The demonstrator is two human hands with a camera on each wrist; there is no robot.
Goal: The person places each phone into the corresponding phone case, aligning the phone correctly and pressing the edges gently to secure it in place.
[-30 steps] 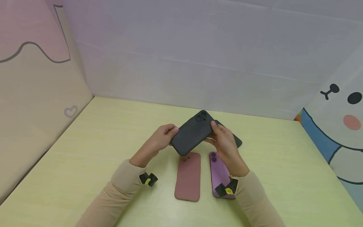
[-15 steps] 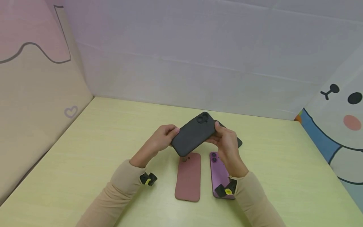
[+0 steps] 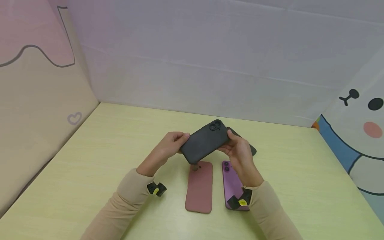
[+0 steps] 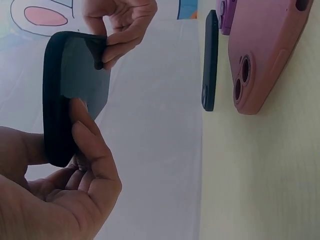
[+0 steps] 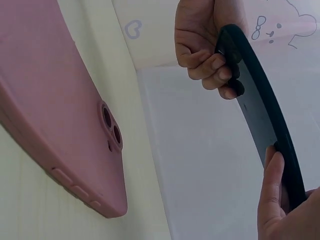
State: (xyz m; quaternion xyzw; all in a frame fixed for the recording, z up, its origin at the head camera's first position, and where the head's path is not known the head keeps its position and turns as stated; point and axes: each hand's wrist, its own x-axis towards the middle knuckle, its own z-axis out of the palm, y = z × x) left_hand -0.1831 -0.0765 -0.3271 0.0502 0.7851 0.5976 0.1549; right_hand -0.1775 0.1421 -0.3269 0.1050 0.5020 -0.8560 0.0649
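Note:
A phone in a black case [image 3: 205, 141] hangs above the table, tilted, its two-ring camera corner up and to the right. My left hand [image 3: 170, 145] grips its lower left end, thumb on the back and fingers on the glossy screen side. With the right hand [image 3: 240, 153] I pinch the opposite end beside the camera corner. Fingers are mirrored in the dark glossy face [image 4: 82, 70] in the left wrist view. Below it lies a pink phone case [image 3: 199, 190], camera cutouts at its far end. A purple phone [image 3: 232, 185] lies to the right, partly under my right wrist.
Another flat black phone-shaped thing [image 3: 252, 149] lies behind my right hand, mostly hidden. The pale yellow table [image 3: 120, 133] ends at a light wall sheet [image 3: 195, 66] at the back. Printed panels stand on both sides.
The held phone has shifted slightly down and right at its camera end. My right fingers have moved a little right along its edge; the left hand stays nearly still.

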